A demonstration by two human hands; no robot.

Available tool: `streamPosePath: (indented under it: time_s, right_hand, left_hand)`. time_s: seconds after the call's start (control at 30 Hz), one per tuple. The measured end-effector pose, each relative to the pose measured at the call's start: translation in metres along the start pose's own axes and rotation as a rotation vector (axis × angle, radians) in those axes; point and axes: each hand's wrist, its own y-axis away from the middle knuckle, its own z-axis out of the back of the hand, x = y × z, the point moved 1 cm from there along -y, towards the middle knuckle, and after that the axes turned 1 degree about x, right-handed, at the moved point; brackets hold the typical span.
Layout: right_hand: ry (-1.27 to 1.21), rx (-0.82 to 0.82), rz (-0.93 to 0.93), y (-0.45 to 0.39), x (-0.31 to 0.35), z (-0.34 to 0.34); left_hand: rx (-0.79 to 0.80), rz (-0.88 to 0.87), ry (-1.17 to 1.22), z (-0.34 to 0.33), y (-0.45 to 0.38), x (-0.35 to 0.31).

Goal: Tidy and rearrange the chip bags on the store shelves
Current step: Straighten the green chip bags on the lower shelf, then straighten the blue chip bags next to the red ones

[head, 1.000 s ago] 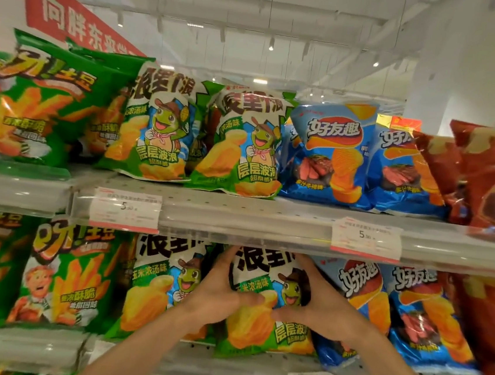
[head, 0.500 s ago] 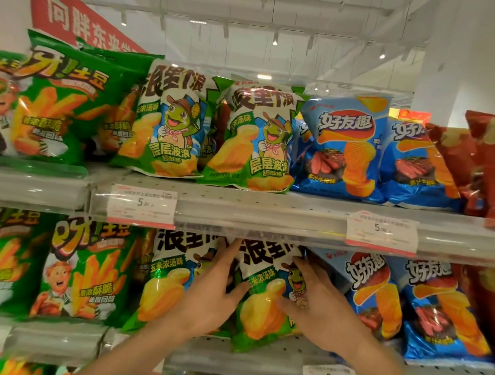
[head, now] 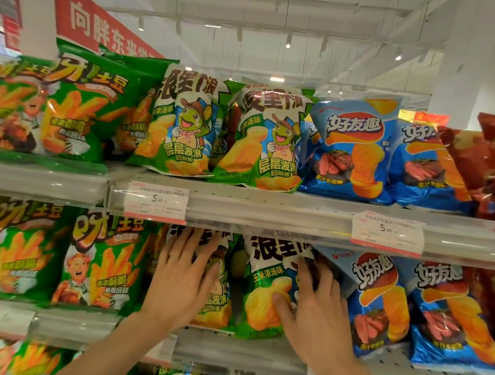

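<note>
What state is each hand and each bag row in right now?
Left hand: open, fingers spread flat on a frog bag on the middle shelf.
Right hand: open, fingers pressing the neighbouring frog bag, thumb on its front.
Top-shelf frog bags: upright, untouched.
Blue bags on the middle shelf: upright, the nearest one tilted.
Green fry bags on the middle shelf: upright.
Price tags: clipped to the shelf edge.

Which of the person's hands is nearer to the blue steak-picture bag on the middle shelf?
Right. The right hand rests on the frog bag right beside the blue bag; the left hand lies one bag further left.
</note>
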Motion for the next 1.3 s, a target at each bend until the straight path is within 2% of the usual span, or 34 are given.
streamPosePath:
  time_s: [0.07,0.2,0.3,0.53,0.73,0.83,0.9,1.0,1.1,1.23,1.3]
  right_hand:
    - [0.017,-0.088,0.071,-0.007,0.007,-0.001]
    - [0.076,-0.038,0.196,-0.02,0.027,-0.015]
    - [0.097,0.025,0.158,-0.023,0.036,-0.03]
    - [0.083,-0.006,0.114,-0.026,0.048,-0.043]
    - [-0.237,-0.04,0.223,-0.023,0.028,-0.025]
    - [-0.403,-0.138,0.219,-0.014,0.001,-0.001]
    - [-0.425,-0.227,0.207,-0.008,-0.025,0.015]
    - [-0.429,-0.358,0.174,-0.003,-0.071,0.034]
    - [-0.415,-0.367,0.062,-0.004,-0.118,0.043]
    - [-0.456,-0.1,-0.077,-0.01,-0.16,0.043]
    - [-0.486,0.041,-0.091,-0.014,-0.168,0.042]
  left_hand:
    - [0.065,0.016,-0.029,-0.01,0.003,0.006]
    - [0.104,0.024,-0.064,-0.017,0.003,0.006]
    - [0.094,0.015,-0.075,-0.017,0.002,0.007]
    - [0.109,0.025,-0.064,-0.019,0.002,0.01]
    - [0.002,0.025,0.099,-0.005,0.005,-0.006]
    - [-0.061,0.041,0.278,0.002,0.009,-0.04]
    - [-0.053,0.039,0.389,0.001,0.011,-0.068]
    - [0.015,0.054,0.555,-0.001,0.008,-0.114]
    - [0.139,0.085,0.731,-0.004,-0.002,-0.156]
    - [0.432,0.138,0.963,-0.013,-0.023,-0.198]
    - [0.514,0.153,1.068,-0.017,-0.035,-0.211]
